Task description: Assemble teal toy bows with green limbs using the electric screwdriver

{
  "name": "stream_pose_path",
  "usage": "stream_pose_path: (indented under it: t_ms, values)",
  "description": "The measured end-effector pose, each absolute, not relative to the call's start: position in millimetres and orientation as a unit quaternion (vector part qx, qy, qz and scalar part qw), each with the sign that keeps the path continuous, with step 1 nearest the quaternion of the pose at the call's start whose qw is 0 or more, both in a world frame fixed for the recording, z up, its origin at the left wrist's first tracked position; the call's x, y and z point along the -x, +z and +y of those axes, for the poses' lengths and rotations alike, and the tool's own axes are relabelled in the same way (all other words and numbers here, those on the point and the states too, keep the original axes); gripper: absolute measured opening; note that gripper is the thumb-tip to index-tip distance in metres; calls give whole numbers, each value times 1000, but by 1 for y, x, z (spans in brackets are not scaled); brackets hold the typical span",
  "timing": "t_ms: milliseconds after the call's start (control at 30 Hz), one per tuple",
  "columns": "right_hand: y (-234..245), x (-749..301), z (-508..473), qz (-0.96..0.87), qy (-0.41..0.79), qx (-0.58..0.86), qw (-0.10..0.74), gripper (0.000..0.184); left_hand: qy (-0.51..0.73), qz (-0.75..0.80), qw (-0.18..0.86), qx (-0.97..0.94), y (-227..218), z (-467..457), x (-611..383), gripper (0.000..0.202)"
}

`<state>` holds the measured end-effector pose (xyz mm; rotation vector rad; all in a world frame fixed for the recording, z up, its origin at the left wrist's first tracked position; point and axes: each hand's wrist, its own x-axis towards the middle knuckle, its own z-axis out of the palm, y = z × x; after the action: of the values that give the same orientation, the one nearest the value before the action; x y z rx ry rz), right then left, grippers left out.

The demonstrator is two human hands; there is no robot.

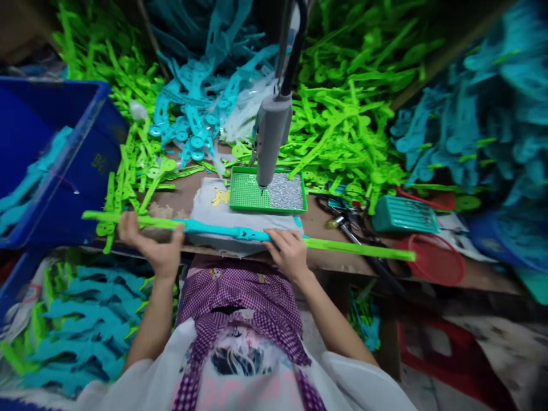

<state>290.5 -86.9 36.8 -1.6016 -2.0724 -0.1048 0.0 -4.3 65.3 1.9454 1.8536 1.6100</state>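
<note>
A long, straight plastic piece (218,229), blue in the middle with a bright green arm on each side, lies crosswise over the front of the bench. My left hand (156,248) grips it near the left joint, thumb and fingers spread along the green arm. The fingers of my right hand (286,251) are closed on the blue part near the right joint. Just beyond stands a green tray (233,206) holding small silvery parts (287,192) on its right side. Above the tray hangs a grey power screwdriver (274,134), its bit pointing down; neither hand touches it.
Heaps of green arms (342,137) and blue plastic parts (188,108) fill the back. At left is a blue crate (96,125). A teal box (405,215), a red round basket (434,260) and hand tools (349,228) lie right. Blue pieces (85,319) are stacked lower left.
</note>
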Motion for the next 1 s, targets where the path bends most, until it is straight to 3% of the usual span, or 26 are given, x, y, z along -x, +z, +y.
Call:
stream_pose_path:
  t_ms: [100, 200, 300, 400, 433, 533, 567, 600, 667, 767, 900, 1000]
  values:
    - [40, -287, -89, -770, 8, 598, 220, 28, 210, 374, 90, -899, 77, -13, -22, 72]
    - [45, -282, -93, -766, 34, 609, 203, 31, -2, 314, 111, -943, 77, 4, -39, 52]
    - [59, -277, -123, -756, 42, 604, 249, 43, -79, 307, 133, -939, 74, 24, -42, 53]
    - [79, -292, -178, -685, 14, 622, 378, 65, -106, 274, 174, -940, 72, 29, -38, 62]
    - [85, -305, -195, -626, -38, 650, 430, 59, -107, 266, 179, -941, 72, 28, -37, 65]
    - [93, -369, -223, -280, -354, 645, 617, 29, -92, 249, 186, -946, 68, 24, -37, 67]
    - [91, -393, -224, -240, -345, 664, 618, 25, -87, 247, 187, -947, 67, 23, -38, 68]
    - [86, -417, -222, -236, -303, 723, 575, 25, -85, 245, 188, -947, 67, 23, -39, 68]
    - [70, -454, -212, -315, -186, 836, 410, 38, -86, 241, 188, -948, 67, 23, -42, 68]
    - [43, -477, -190, -412, -95, 872, 247, 41, -96, 237, 182, -950, 68, 22, -45, 68]
    - [12, -477, -169, -480, -107, 862, 120, 38, -82, 238, 151, -956, 61, 11, -47, 67]
    - [2, -478, -161, -513, -113, 847, 78, 36, -77, 245, 110, -960, 50, 3, -47, 61]
